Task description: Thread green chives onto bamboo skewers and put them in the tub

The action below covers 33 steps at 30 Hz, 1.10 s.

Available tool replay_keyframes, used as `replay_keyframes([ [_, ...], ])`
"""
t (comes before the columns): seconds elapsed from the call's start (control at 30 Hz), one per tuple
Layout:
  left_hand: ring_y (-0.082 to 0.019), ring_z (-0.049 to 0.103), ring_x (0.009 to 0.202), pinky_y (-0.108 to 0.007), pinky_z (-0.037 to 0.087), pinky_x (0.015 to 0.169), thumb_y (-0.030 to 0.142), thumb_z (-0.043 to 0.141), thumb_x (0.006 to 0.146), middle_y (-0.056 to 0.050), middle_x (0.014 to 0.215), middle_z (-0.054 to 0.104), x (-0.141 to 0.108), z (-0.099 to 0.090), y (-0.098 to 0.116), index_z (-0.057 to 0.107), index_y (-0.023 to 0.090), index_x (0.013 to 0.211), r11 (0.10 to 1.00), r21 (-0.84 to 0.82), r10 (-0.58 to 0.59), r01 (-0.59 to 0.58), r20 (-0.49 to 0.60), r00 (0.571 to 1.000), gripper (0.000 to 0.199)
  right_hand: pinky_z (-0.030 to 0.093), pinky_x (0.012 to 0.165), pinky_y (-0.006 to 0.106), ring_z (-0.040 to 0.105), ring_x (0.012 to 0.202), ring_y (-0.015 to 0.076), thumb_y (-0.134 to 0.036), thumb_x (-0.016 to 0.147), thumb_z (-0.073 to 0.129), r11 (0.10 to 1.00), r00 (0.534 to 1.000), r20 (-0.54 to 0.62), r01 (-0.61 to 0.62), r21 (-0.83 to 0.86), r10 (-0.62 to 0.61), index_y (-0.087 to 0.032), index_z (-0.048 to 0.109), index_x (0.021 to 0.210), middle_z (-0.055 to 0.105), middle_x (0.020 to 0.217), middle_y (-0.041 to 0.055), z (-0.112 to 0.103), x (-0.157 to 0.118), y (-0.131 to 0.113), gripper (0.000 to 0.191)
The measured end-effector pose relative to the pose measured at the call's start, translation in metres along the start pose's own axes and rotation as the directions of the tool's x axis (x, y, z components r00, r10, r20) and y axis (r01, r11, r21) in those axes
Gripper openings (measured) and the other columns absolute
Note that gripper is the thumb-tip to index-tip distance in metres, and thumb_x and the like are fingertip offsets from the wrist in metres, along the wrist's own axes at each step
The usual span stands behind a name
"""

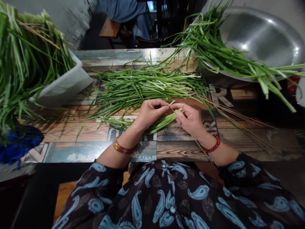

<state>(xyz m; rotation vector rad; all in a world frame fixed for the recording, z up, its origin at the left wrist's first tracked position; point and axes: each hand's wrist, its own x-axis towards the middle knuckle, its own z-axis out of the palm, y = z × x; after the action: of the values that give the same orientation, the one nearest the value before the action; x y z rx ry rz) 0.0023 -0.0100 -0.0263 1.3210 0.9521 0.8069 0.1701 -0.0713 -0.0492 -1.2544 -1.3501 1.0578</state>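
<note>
Both of my hands meet over the middle of the table. My left hand [151, 113] pinches the pale end of a garlic chive [171, 103] between thumb and fingers. Close against it, my right hand [189, 120] is closed on a thin bamboo skewer [203, 149], whose tip is at the chive and whose tail runs back under my wrist toward my body. Whether the tip has pierced the stalk I cannot make out. Below my hands lies a small bunch of chives [163, 123]. Just beyond them spreads a larger pile of chives [145, 83].
Loose skewers [250, 121] fan out at the right. A steel basin [259, 38] with chives over its rim stands back right. At left, a white plastic tub [64, 86] holds skewered chives. A blue bag [21, 143] sits near the left edge. Someone's legs [143, 25] show beyond the table.
</note>
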Motion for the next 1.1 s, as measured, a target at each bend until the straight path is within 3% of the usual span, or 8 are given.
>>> replay_keyframes([
  [0.57, -0.010, 0.059, 0.058, -0.021, 0.046, 0.056, 0.033, 0.079, 0.073, -0.004, 0.069, 0.072, -0.0019, -0.0005, 0.0019, 0.076, 0.013, 0.080, 0.999, -0.044, -0.015, 0.016, 0.017, 1.000, 0.021, 0.031, 0.043, 0.021, 0.039, 0.043, 0.0068, -0.026, 0.092, 0.052, 0.998, 1.000, 0.019, -0.015, 0.063, 0.014, -0.016, 0.066, 0.110, 0.048, 0.054, -0.0073, 0.0009, -0.0002, -0.0001, 0.025],
  [0.93, -0.011, 0.058, 0.062, -0.021, 0.044, 0.057, 0.032, 0.073, 0.076, -0.003, 0.070, 0.070, -0.0016, 0.0013, -0.0007, 0.076, 0.014, 0.079, 0.964, 0.228, 0.146, -0.136, -0.030, 0.989, 0.018, 0.031, 0.043, 0.020, 0.040, 0.043, 0.0068, -0.025, 0.091, 0.052, 1.000, 1.000, -0.005, 0.005, 0.008, -0.005, -0.015, 0.065, 0.107, 0.046, 0.052, -0.0082, 0.0007, -0.0001, -0.0005, 0.023],
  [1.1, -0.012, 0.057, 0.063, -0.021, 0.041, 0.056, 0.031, 0.071, 0.077, -0.003, 0.070, 0.070, -0.0036, 0.0032, 0.0016, 0.076, 0.015, 0.075, 0.923, 0.352, 0.181, -0.152, -0.051, 0.982, 0.017, 0.032, 0.043, 0.020, 0.041, 0.043, 0.0072, -0.028, 0.092, 0.053, 1.000, 1.000, -0.024, -0.006, 0.009, 0.006, -0.017, 0.063, 0.104, 0.047, 0.052, -0.0082, 0.0023, 0.0008, 0.0044, 0.020],
])
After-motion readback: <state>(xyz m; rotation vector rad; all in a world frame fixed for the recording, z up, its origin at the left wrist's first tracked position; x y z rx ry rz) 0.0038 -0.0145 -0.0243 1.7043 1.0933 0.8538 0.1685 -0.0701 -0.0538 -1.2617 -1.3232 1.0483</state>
